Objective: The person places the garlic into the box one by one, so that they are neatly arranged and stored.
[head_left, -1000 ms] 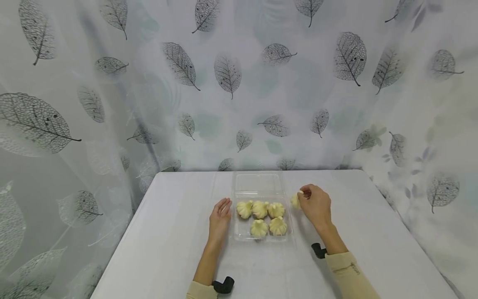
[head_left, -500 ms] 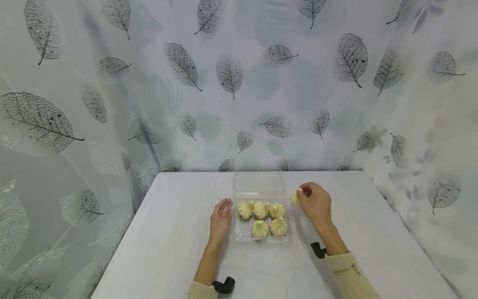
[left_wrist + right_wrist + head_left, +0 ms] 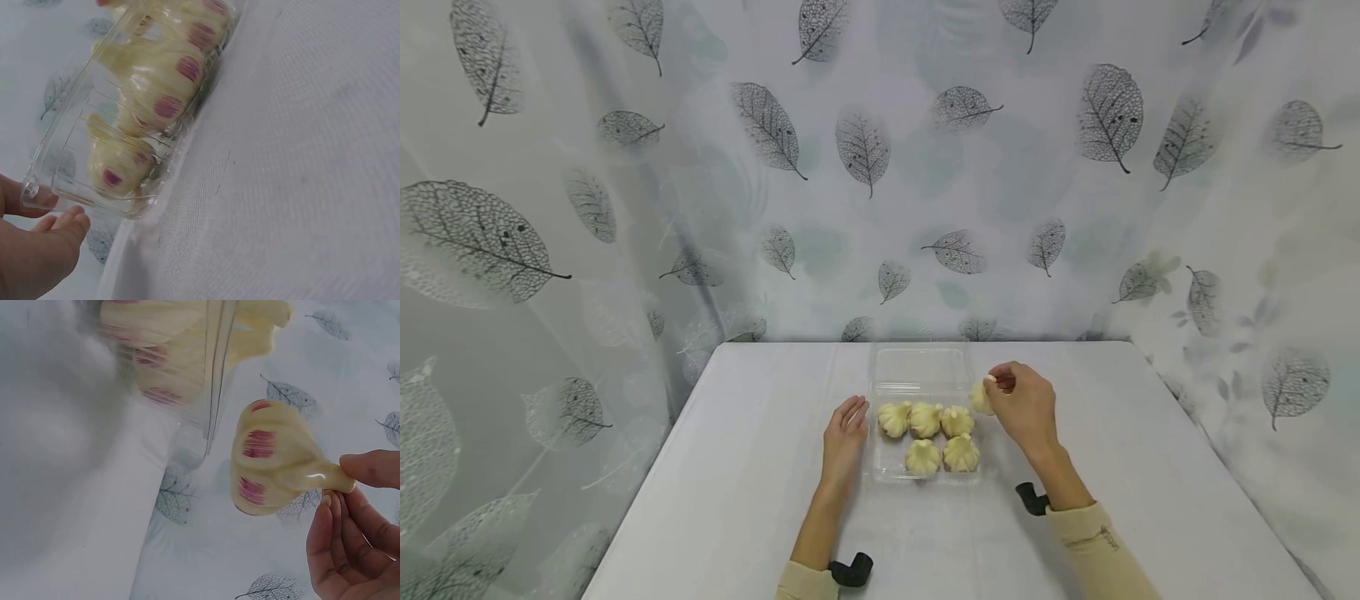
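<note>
My right hand [image 3: 1027, 407] pinches a pale yellow garlic bulb [image 3: 275, 459] by its stem, between thumb and fingertips. The bulb has purple-pink streaks and hangs at the right edge of a clear plastic box [image 3: 887, 477]. Inside that box several more garlic bulbs sit in two rows, among them a front bulb [image 3: 922, 457] and one at the back left [image 3: 892, 419]. My left hand [image 3: 844, 442] rests along the box's left side with its fingers extended. In the left wrist view its fingertips [image 3: 74, 219] are right at the box's corner.
The box's clear lid [image 3: 921, 368] lies folded back behind it. A white cloth covers the table [image 3: 760, 467]. Behind the table's far edge hangs a leaf-patterned curtain [image 3: 865, 217]. Black wrist mounts [image 3: 852, 570] sit at both sleeves.
My right hand has moved left and slightly away from me with the garlic bulb, bringing it over the box's right edge. My left hand and the bulbs in the box stay put.
</note>
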Motion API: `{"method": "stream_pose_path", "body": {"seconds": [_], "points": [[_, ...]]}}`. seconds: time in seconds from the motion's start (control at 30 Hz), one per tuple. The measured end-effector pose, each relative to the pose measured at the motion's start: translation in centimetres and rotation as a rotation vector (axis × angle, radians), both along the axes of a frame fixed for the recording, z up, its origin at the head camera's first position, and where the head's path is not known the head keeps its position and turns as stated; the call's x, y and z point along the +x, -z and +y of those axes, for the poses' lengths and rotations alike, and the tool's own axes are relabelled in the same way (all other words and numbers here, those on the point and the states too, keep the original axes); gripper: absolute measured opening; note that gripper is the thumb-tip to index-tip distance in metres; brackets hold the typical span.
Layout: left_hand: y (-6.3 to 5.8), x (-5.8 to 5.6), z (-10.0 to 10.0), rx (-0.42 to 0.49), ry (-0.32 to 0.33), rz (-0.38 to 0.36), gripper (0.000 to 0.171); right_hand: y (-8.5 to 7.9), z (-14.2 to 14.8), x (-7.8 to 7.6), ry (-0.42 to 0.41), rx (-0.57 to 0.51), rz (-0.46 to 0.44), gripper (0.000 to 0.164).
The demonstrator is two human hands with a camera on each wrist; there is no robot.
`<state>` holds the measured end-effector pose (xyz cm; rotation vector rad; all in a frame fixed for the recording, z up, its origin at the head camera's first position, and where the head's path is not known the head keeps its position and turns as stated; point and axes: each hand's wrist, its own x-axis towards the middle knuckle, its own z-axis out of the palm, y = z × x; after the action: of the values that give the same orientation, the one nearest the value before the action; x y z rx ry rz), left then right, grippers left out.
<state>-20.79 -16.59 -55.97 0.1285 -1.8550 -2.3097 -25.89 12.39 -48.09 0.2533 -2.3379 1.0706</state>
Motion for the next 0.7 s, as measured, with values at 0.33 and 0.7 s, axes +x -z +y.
{"method": "stream_pose_path", "body": {"seconds": [0.33,0.7], "points": [[-0.2,0.0,0.1,-0.002,0.0,-0.013,0.053,-0.4,-1.3,0.8,-0.042,-0.02,-0.003,0.011],[-0.1,-0.1,0.1,-0.005,-0.018,0.004,0.053,-1.1,-3.4,1.5,-0.122,-0.056,0.034,0.015]]}}
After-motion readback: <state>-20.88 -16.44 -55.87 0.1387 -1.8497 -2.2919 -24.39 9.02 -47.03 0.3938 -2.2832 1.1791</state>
